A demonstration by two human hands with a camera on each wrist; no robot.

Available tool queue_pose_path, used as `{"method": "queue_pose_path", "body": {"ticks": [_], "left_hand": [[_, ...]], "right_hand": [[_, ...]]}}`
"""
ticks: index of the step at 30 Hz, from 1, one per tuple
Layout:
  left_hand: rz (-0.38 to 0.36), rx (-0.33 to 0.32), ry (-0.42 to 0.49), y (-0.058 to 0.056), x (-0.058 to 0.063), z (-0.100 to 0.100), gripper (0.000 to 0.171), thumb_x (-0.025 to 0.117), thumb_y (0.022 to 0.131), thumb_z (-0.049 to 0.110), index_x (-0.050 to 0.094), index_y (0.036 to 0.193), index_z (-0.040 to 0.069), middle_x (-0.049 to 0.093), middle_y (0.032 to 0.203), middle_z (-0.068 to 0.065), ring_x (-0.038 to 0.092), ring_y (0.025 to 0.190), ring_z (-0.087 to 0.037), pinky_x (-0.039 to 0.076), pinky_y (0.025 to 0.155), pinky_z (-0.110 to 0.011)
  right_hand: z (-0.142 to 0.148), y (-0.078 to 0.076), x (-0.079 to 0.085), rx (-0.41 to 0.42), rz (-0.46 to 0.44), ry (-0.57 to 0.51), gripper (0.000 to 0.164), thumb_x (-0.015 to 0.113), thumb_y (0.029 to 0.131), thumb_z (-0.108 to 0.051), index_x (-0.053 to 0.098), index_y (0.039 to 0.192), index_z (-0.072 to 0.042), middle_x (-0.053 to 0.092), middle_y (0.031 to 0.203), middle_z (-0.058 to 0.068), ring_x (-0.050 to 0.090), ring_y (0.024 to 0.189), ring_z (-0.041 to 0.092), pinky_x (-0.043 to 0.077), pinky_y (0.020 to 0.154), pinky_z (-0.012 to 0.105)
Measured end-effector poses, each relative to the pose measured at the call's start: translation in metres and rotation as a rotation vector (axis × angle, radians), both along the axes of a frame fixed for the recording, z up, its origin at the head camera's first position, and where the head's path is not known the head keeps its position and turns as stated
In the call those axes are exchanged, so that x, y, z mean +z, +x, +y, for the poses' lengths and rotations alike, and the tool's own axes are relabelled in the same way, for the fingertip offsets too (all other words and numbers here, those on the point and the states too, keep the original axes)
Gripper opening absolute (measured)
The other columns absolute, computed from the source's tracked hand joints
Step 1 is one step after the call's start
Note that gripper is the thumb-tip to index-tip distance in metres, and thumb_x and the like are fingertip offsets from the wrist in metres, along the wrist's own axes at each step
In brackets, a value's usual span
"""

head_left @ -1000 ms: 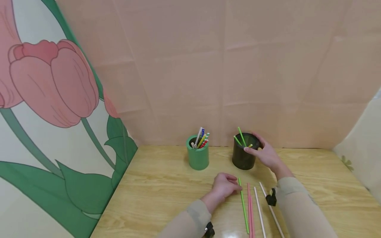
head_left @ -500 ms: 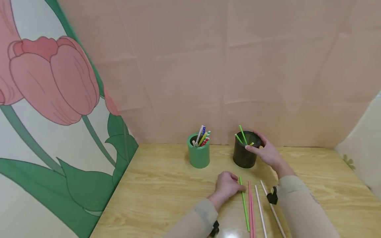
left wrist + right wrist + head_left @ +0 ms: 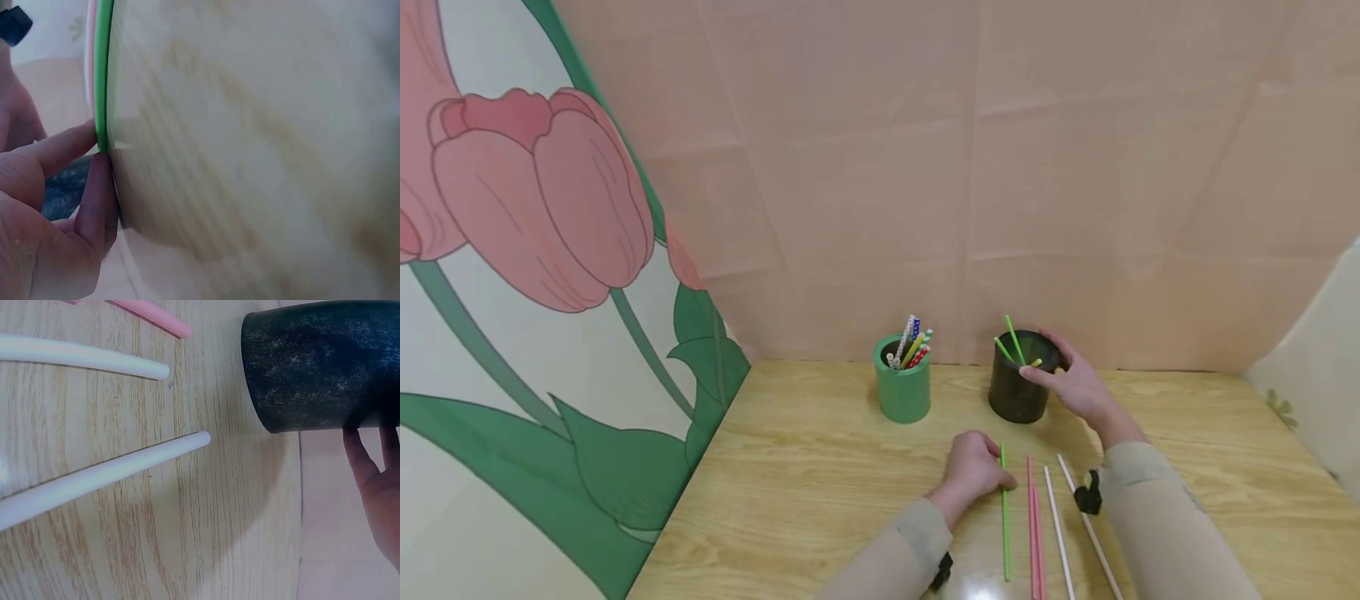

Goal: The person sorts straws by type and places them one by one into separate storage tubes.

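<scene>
Your left fingers are nearly closed, pinching the green straw near its far end; right fingers are spread wide, gripping the upright black cup. Pink straws and white straws lie alongside on the worktop, stuffed green cup further left.
</scene>
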State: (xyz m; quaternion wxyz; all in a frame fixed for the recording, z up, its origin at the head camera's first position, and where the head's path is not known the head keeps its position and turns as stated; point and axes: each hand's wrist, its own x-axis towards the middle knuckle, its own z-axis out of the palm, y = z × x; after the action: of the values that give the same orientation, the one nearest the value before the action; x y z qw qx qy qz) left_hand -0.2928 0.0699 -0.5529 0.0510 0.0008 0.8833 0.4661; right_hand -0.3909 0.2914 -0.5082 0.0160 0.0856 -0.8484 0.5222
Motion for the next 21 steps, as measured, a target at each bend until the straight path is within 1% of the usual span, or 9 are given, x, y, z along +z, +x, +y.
{"method": "queue_pose_path", "body": {"ticks": [2, 4, 6, 9, 12, 17, 21], "left_hand": [[-0.016, -0.02, -0.008, -0.003, 0.001, -0.004, 0.042, 0.105, 0.06, 0.005, 0.071, 0.082, 0.008, 0.057, 0.079, 0.005, 0.052, 0.073, -0.009, 0.054, 0.069, -0.024], [-0.011, -0.043, -0.035, -0.005, 0.002, -0.009, 0.04, 0.106, 0.061, 0.006, 0.072, 0.082, 0.009, 0.058, 0.078, 0.005, 0.053, 0.073, -0.01, 0.054, 0.07, -0.024], [-0.005, -0.06, -0.056, -0.007, 0.002, -0.013, 0.039, 0.106, 0.061, 0.007, 0.072, 0.08, 0.009, 0.058, 0.077, 0.006, 0.053, 0.073, -0.01, 0.054, 0.07, -0.024], [0.024, -0.086, -0.072, -0.008, 0.001, -0.018, 0.038, 0.107, 0.059, 0.008, 0.074, 0.078, 0.009, 0.059, 0.073, 0.007, 0.055, 0.071, -0.009, 0.055, 0.069, -0.023], [0.012, -0.093, -0.052, -0.009, 0.0, -0.021, 0.036, 0.105, 0.06, 0.006, 0.075, 0.079, 0.008, 0.059, 0.072, 0.007, 0.055, 0.071, -0.009, 0.054, 0.069, -0.022], [-0.004, -0.09, -0.036, -0.009, 0.004, -0.025, 0.032, 0.101, 0.06, -0.002, 0.076, 0.077, 0.007, 0.06, 0.072, 0.006, 0.055, 0.069, -0.008, 0.054, 0.065, -0.021], [0.003, -0.106, -0.066, -0.009, 0.007, -0.025, 0.03, 0.099, 0.06, -0.004, 0.077, 0.077, 0.008, 0.061, 0.07, 0.007, 0.055, 0.067, -0.007, 0.053, 0.064, -0.018]], "right_hand": [[0.0, 0.001, 0.0, -0.002, -0.001, 0.006, 0.099, 0.079, 0.098, -0.045, 0.019, 0.173, -0.024, 0.036, 0.167, 0.027, 0.034, 0.15, 0.043, 0.039, 0.112, 0.062], [0.001, 0.001, 0.0, -0.01, 0.001, 0.024, 0.099, 0.079, 0.098, -0.047, 0.019, 0.173, -0.024, 0.037, 0.167, 0.027, 0.035, 0.15, 0.043, 0.04, 0.111, 0.062], [0.001, 0.0, 0.0, -0.016, 0.009, 0.038, 0.099, 0.079, 0.097, -0.047, 0.02, 0.173, -0.024, 0.038, 0.166, 0.026, 0.036, 0.15, 0.043, 0.041, 0.111, 0.061], [0.001, 0.001, -0.001, -0.017, 0.019, 0.055, 0.098, 0.078, 0.098, -0.048, 0.019, 0.173, -0.023, 0.038, 0.166, 0.027, 0.037, 0.15, 0.044, 0.041, 0.11, 0.061], [0.0, 0.001, -0.001, -0.02, 0.012, 0.05, 0.098, 0.078, 0.097, -0.05, 0.021, 0.173, -0.024, 0.038, 0.166, 0.027, 0.037, 0.149, 0.043, 0.042, 0.11, 0.061], [0.0, 0.001, 0.001, -0.022, 0.01, 0.048, 0.1, 0.078, 0.096, -0.053, 0.021, 0.172, -0.024, 0.039, 0.166, 0.027, 0.037, 0.149, 0.044, 0.041, 0.11, 0.062], [0.001, 0.001, 0.001, -0.024, 0.014, 0.046, 0.101, 0.079, 0.096, -0.054, 0.021, 0.173, -0.025, 0.038, 0.166, 0.027, 0.035, 0.15, 0.043, 0.04, 0.112, 0.063]]}}
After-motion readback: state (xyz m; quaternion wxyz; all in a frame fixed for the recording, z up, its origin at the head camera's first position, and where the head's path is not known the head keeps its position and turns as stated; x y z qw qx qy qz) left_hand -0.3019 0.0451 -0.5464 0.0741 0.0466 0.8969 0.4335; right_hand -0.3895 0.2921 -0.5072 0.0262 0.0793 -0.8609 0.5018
